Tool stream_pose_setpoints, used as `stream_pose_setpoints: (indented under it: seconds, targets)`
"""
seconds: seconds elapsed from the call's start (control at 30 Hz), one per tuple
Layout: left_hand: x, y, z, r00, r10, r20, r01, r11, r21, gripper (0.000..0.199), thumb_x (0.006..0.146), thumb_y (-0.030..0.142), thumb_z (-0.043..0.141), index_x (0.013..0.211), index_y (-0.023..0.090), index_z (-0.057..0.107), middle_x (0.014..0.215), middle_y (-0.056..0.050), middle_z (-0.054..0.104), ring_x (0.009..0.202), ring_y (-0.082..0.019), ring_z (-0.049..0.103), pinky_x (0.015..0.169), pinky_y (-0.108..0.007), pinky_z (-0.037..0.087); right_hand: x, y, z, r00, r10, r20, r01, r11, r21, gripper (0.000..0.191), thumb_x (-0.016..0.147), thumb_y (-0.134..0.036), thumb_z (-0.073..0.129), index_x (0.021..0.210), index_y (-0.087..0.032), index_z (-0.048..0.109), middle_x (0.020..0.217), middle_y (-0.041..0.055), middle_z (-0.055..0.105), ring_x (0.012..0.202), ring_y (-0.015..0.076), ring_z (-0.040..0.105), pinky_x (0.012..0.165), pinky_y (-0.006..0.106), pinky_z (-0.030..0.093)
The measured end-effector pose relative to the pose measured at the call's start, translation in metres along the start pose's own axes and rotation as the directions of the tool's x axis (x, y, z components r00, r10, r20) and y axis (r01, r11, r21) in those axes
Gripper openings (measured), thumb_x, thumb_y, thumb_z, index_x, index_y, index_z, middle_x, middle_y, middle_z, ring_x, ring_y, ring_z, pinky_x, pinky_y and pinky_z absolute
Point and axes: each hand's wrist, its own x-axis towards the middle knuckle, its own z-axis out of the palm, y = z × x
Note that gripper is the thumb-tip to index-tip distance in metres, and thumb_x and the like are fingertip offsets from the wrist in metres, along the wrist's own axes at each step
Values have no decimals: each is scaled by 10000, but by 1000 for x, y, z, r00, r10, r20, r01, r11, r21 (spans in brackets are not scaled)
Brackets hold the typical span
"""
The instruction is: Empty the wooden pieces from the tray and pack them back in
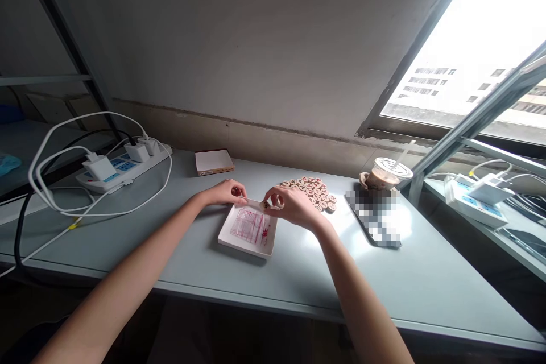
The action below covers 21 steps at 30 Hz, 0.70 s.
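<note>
Head view: got a round piece [265,205] pinched at the very fingertips of the right hand [282,203], grip narrow around it, by the far-right corner of the white box [244,248]. Looks like pale wood, dark marking. Left hand [228,191] at the box's far-left edge, can't tell if holding anything.

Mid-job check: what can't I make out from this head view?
1. Head view: some round pieces, behind the right hand; no sure count.
2. Head view: the marking on the held piece, too small to read and partly covered by fingers.
3. Head view: most of the flat slab's surface, masked by pixelation.
4. Head view: the left forearm's elbow end, cut off by the bottom edge.
</note>
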Motion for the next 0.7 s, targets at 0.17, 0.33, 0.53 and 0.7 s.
stream_pose_setpoints:
  seconds: [0.17, 0.33, 0.53, 0.7]
  targets:
    - [2, 9, 9, 998, 49, 34, -49, 999, -24, 320, 698, 446, 596, 776, 139, 639, 691, -24, 576, 643, -140, 484, 554, -233, 337, 4, -15, 23, 998, -53, 40, 56, 995, -82, 190, 775, -380, 605, 908, -245, 588, 758, -27, 633, 623, 99, 538, 532, 206, 270]
    - [3, 9, 8, 996, 46, 76, -41, 997, -70, 317, 757, 445, 516, 746, 142, 609, 658, -15, 556, 599, -126, 470, 556, -236, 353, 7, -21, 39, 993, -115, 4, 113, 970, -213, 190, 815, -387, 566, 917, -227, 579, 783, 4, 637, 666, 124, 554, 562, 233, 276]
    - [5, 8, 6, 994, 7, 111, 10, 988, -157, 330, 794, 450, 415, 675, 164, 528, 626, 4, 477, 564, -119, 431, 561, -244, 367, 13, -22, 51, 982, -175, -71, 141, 930, -340, 199, 846, -272, 540, 1025, -184, 540, 887, 52, 646, 794, 169, 558, 655, 264, 300]
    - [2, 11, 5, 989, 11, 147, 8, 992, -126, 304, 775, 444, 463, 770, 166, 586, 674, 0, 531, 589, -121, 440, 555, -235, 344, 12, -19, 48, 983, -171, -73, 146, 953, -265, 145, 848, -313, 542, 936, -203, 576, 869, 33, 646, 769, 150, 548, 686, 263, 286]
